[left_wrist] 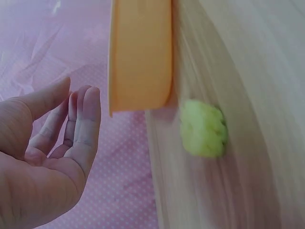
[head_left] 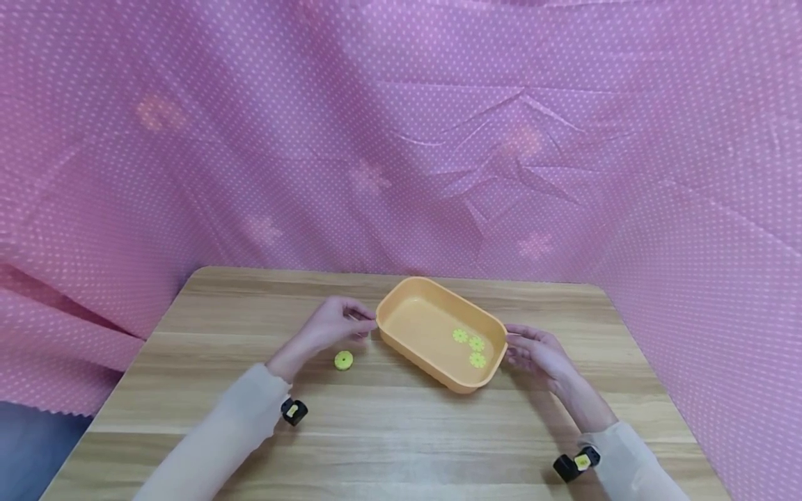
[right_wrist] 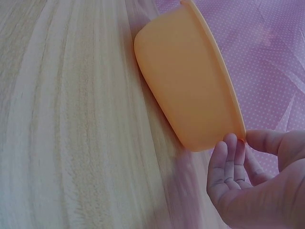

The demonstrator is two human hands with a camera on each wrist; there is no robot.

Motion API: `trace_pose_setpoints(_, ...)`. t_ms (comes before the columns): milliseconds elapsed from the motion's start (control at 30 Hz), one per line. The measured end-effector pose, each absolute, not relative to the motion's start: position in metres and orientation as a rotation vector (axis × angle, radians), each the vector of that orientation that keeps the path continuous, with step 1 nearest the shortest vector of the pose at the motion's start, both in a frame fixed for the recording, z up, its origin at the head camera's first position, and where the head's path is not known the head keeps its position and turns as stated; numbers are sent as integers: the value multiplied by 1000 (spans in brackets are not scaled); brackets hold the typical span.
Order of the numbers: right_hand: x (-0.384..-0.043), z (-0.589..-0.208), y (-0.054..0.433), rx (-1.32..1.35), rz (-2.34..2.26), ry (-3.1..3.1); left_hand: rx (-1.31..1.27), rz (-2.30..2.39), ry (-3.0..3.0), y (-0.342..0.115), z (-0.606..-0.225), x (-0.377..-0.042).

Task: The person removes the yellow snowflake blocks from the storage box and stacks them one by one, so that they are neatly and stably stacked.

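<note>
An orange plastic basin (head_left: 420,332) stands at an angle near the table's middle. Three yellow-green, flower-shaped pieces (head_left: 477,344) lie on its floor toward the right end. With thumb at the rim and fingers beneath it, my right hand (head_left: 540,353) grips the basin's right end, as the right wrist view shows (right_wrist: 252,176). At the opposite end is my left hand (head_left: 332,323), its fingers loosely bent; a small gap separates them from the basin wall (left_wrist: 140,62) in the left wrist view. Below that hand, a thick yellow-green notched disc (head_left: 343,360) with a centre hole lies on the wood.
The wood-grain table (head_left: 388,445) has a rounded back corner at the left. Pink polka-dot cloth (head_left: 401,139) hangs behind it and along both sides. Each wrist carries a black camera strap, seen at the left cuff (head_left: 294,411).
</note>
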State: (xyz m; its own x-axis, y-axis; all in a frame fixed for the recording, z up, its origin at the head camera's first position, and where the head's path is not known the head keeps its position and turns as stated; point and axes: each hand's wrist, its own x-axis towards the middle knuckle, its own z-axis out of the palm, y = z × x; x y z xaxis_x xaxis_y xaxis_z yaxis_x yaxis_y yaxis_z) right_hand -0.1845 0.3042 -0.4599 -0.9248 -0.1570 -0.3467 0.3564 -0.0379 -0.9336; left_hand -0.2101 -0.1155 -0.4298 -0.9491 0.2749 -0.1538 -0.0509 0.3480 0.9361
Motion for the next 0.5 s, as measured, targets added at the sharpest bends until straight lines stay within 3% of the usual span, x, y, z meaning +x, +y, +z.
trace_pose_setpoints(500, -183, -461, 306, 187, -1998, 1936, 365, 1705, 2236, -48, -427, -220)
